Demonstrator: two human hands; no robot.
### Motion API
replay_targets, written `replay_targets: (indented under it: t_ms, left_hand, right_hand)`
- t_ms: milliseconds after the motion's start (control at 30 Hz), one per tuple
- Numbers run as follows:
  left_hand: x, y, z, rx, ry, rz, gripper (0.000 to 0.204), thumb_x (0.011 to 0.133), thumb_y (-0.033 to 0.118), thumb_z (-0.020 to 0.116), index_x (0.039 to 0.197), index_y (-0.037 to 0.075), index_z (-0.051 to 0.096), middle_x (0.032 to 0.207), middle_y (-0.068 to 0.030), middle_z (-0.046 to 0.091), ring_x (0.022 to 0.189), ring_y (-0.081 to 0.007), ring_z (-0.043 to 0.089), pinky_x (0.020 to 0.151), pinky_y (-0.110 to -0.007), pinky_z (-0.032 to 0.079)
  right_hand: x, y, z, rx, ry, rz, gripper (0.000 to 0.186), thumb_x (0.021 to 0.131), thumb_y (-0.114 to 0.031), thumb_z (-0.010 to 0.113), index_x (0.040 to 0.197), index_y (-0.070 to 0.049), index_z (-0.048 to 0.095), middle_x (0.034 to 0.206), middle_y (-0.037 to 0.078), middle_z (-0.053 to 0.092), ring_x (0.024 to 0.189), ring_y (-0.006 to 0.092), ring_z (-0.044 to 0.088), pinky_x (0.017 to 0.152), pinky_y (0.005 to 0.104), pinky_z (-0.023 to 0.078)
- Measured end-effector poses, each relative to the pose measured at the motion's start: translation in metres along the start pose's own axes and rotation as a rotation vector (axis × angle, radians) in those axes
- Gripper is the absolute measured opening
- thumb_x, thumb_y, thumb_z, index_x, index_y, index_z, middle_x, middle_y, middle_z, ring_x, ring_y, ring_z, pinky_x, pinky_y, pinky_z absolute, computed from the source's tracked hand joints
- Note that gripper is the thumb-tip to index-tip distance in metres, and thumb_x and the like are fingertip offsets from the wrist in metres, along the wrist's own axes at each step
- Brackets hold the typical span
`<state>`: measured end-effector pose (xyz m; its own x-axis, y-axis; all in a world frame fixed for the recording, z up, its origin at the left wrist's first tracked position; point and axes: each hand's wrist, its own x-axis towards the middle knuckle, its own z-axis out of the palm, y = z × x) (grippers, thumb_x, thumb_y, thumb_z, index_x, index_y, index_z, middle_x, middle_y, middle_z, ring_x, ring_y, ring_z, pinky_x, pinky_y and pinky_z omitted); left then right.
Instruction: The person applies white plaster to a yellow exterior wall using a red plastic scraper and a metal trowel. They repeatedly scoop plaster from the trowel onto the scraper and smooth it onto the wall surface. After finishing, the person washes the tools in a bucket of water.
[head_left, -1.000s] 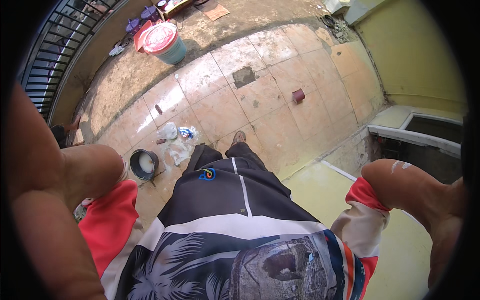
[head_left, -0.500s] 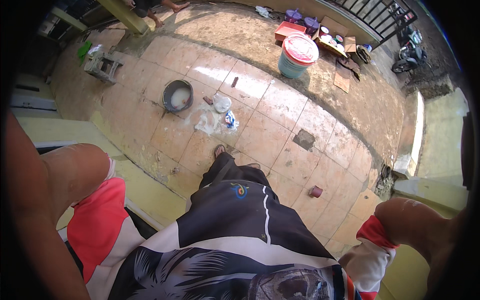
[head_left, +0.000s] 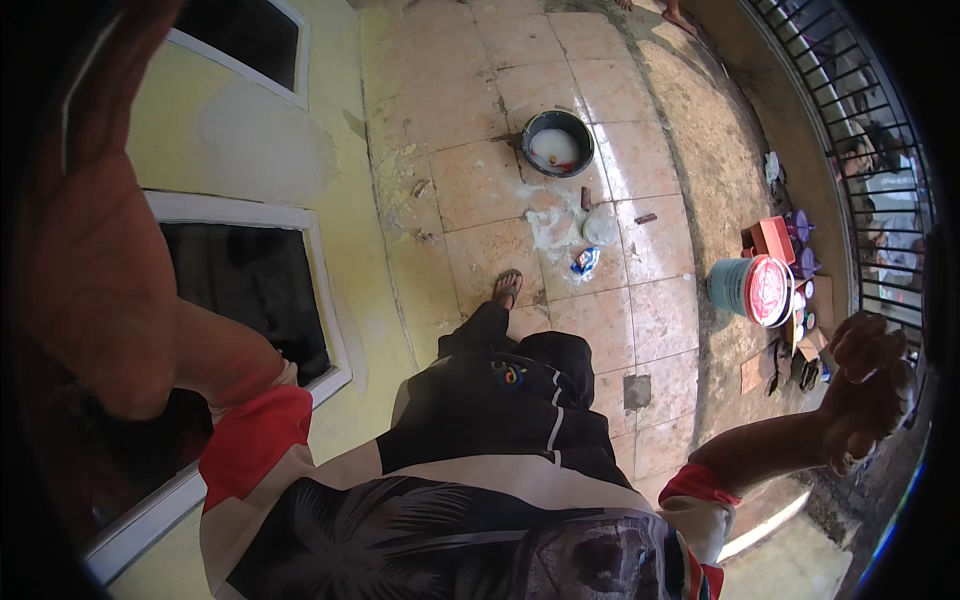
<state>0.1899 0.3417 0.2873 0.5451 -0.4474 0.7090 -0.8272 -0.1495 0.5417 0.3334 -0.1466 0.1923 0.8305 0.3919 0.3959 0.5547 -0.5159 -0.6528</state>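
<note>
My left arm bends up along the left side, in front of the yellow wall. My left hand (head_left: 115,80) is at the dark upper left rim, its fingers too dim to read; a thin pale edge runs beside it. At the far right my right hand (head_left: 868,395) is raised with curled fingers and whitish smears. What it holds, if anything, is hidden. Nearest to the left arm is a white-framed window (head_left: 325,300). On the tiles ahead stand a black bucket (head_left: 535,125) of milky liquid and, close by, a white bag (head_left: 599,224) and a blue-white packet (head_left: 586,262).
White residue (head_left: 550,226) lies on the tiles below the bucket. At right stands a pale blue pail (head_left: 730,285) with a red-smeared lid, beside a red tray (head_left: 772,238) and cardboard. A dark metal fence (head_left: 880,200) borders the right. Another person's feet (head_left: 678,16) show at the top.
My view has swung left toward the wall and windows. The bucket and pail now appear farther right. My right hand has come into view, and the left arm is raised higher.
</note>
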Motion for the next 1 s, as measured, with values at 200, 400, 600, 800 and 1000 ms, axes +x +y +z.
replay_targets:
  t_ms: [200, 400, 600, 800, 1000]
  left_hand:
    - [-0.295, -0.080, 0.055, 0.183, 0.531, -1.546, 0.064, 0.091, 0.045, 0.063, 0.138, 0.003, 0.048, 0.129, -0.0158, 0.059, 0.120, -0.0290, 0.057, 0.104, -0.045, 0.043]
    - [-0.495, 0.044, 0.320, -0.159, -0.198, -2.073, 0.059, 0.085, 0.045, 0.067, 0.132, 0.010, 0.058, 0.135, -0.0164, 0.059, 0.122, -0.0340, 0.057, 0.104, -0.045, 0.045]
    - [-0.414, 0.123, 0.484, -0.597, 0.583, -2.120, 0.054, 0.085, 0.035, 0.069, 0.130, 0.008, 0.058, 0.129, -0.0198, 0.061, 0.120, -0.0363, 0.058, 0.101, -0.046, 0.046]
    - [-0.377, 0.170, 0.541, -0.555, 0.365, -2.287, 0.052, 0.084, 0.033, 0.069, 0.128, 0.006, 0.059, 0.127, -0.0206, 0.062, 0.119, -0.0370, 0.058, 0.100, -0.046, 0.047]
    - [-0.402, 0.150, 0.515, -0.507, 0.282, -2.297, 0.051, 0.084, 0.031, 0.069, 0.126, 0.005, 0.060, 0.124, -0.0214, 0.062, 0.117, -0.0377, 0.059, 0.099, -0.047, 0.047]
  right_hand:
    - [-0.076, 0.193, 0.221, 0.132, -0.691, 0.797, 0.047, 0.085, -0.033, 0.070, 0.123, -0.005, 0.064, 0.096, 0.017, 0.073, 0.084, 0.0260, 0.072, 0.069, 0.0377, 0.057]
    - [-0.325, 0.257, 0.275, -0.069, -1.046, 0.985, 0.039, 0.090, -0.029, 0.067, 0.122, -0.006, 0.065, 0.101, 0.012, 0.073, 0.081, 0.0207, 0.071, 0.066, 0.0342, 0.057]
    - [-0.326, 0.265, 0.256, -0.001, -1.079, 1.075, 0.040, 0.090, -0.028, 0.067, 0.122, -0.005, 0.065, 0.101, 0.012, 0.072, 0.082, 0.0210, 0.071, 0.066, 0.0341, 0.057]
    - [-0.286, 0.272, 0.241, 0.045, -0.995, 1.047, 0.040, 0.090, -0.028, 0.068, 0.122, -0.005, 0.064, 0.102, 0.013, 0.072, 0.082, 0.0213, 0.071, 0.067, 0.0339, 0.057]
    - [-0.265, 0.269, 0.244, 0.042, -0.956, 0.967, 0.041, 0.089, -0.027, 0.068, 0.123, -0.004, 0.064, 0.102, 0.013, 0.072, 0.083, 0.0216, 0.071, 0.067, 0.0338, 0.057]
